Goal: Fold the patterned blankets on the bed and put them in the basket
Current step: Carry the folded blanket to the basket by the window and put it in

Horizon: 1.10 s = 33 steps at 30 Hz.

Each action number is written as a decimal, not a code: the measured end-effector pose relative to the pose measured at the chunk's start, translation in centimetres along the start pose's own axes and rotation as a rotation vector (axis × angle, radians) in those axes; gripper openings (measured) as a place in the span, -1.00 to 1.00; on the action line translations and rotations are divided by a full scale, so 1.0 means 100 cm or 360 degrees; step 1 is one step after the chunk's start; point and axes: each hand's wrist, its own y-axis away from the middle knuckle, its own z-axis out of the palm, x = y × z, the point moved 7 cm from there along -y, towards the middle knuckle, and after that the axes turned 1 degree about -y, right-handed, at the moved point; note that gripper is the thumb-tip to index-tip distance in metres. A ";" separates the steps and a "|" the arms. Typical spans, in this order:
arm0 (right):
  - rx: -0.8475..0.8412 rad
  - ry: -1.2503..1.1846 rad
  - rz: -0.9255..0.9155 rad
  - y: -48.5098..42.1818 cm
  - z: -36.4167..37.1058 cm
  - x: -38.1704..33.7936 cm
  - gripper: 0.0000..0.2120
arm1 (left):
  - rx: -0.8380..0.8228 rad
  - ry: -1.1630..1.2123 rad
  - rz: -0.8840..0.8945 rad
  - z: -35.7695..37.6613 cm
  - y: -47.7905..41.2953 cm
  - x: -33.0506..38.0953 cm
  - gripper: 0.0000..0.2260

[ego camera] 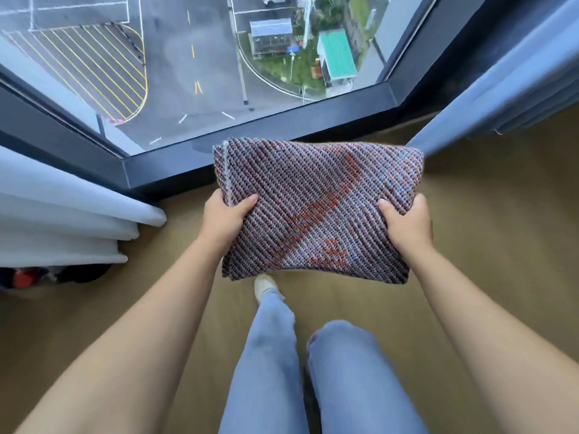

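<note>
The left hand (224, 216) and right hand (407, 228) clasp opposite sides of the folded patterned blanket (313, 198) above the floor (476, 252), fingers hidden beneath it. A dark heap (81, 272) under the white curtain (62, 214) is blurred

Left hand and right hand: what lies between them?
The folded patterned blanket, gripped by left hand and right hand at opposite edges, in the head view.
</note>
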 end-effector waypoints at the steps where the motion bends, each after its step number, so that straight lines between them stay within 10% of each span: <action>1: -0.0006 0.0016 0.0019 -0.017 0.017 0.003 -0.75 | 0.0011 -0.0024 -0.0011 0.003 -0.023 -0.006 -0.65; 16: -0.0252 0.0358 0.0001 -0.199 0.291 0.170 -0.75 | 0.0249 -0.0470 -0.0190 0.036 -0.283 -0.262 -0.72; 27: -0.0661 0.1440 -0.0282 -0.238 0.416 0.221 -0.66 | 0.0246 -0.1085 -0.0504 0.032 -0.330 -0.367 -0.74; 33: -0.0603 0.1177 -0.0657 -0.216 0.429 0.223 -0.11 | 0.0158 -0.1445 0.0013 0.062 -0.331 -0.346 -0.15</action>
